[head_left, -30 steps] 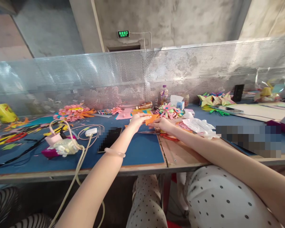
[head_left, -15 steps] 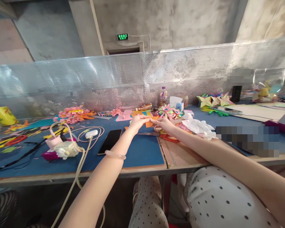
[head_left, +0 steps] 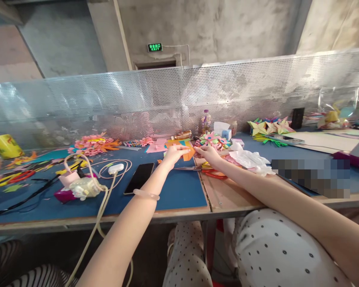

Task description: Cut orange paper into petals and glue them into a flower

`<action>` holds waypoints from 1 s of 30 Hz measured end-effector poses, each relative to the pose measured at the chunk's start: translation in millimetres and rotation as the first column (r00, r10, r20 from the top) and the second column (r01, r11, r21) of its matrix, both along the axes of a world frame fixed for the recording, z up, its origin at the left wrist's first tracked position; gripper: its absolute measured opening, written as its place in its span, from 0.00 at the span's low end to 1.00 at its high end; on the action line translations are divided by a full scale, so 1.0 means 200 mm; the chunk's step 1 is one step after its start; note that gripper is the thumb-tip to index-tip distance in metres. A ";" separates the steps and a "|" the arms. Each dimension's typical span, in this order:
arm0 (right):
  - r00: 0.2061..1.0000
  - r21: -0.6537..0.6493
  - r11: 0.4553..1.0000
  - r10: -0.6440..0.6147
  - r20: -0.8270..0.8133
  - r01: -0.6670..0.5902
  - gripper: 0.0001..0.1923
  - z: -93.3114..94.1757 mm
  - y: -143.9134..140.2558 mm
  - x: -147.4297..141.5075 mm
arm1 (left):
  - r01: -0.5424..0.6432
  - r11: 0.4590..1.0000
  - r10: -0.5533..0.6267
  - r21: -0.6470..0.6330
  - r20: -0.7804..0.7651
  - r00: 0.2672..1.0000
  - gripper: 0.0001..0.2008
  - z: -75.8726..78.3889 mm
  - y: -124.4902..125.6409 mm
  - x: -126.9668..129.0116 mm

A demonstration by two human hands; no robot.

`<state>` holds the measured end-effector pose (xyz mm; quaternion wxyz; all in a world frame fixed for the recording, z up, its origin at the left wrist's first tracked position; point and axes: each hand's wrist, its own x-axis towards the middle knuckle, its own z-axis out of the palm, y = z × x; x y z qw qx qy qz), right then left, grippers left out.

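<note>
Both grips pinched on orange paper (head_left: 188,153): my left hand (head_left: 172,153), right hand (head_left: 208,152), frame centre above table (head_left: 179,191). Fold looks partway, I judge; scissors (head_left: 197,170) idle below.

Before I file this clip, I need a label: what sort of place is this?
Probably a shared paper-craft workbench in a bare concrete workshop. Folded paper flowers and scissors lie on the blue-topped table, and both hands hold an orange paper piece.
</note>
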<state>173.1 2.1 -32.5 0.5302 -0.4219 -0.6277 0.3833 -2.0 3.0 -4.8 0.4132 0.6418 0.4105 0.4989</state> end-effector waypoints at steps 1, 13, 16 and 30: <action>0.999 0.003 1.000 0.006 0.044 -0.006 0.22 0.01 -0.01 0.00 | -0.007 1.000 0.007 0.003 -0.005 1.000 0.09 0.00 0.00 0.00; 0.969 0.027 0.993 0.107 0.221 -0.116 0.20 0.09 -0.05 0.15 | 0.091 0.992 -0.084 0.089 -0.080 0.993 0.07 0.02 0.00 0.02; 0.966 0.042 0.989 0.129 0.223 -0.142 0.19 0.10 -0.07 0.15 | 0.094 0.991 -0.087 0.094 -0.072 0.994 0.07 0.02 -0.01 0.04; 0.999 0.022 0.999 0.043 -0.027 -0.042 0.18 0.10 -0.08 0.11 | 0.320 0.934 -0.283 -0.160 0.213 0.935 0.17 0.04 -0.08 0.08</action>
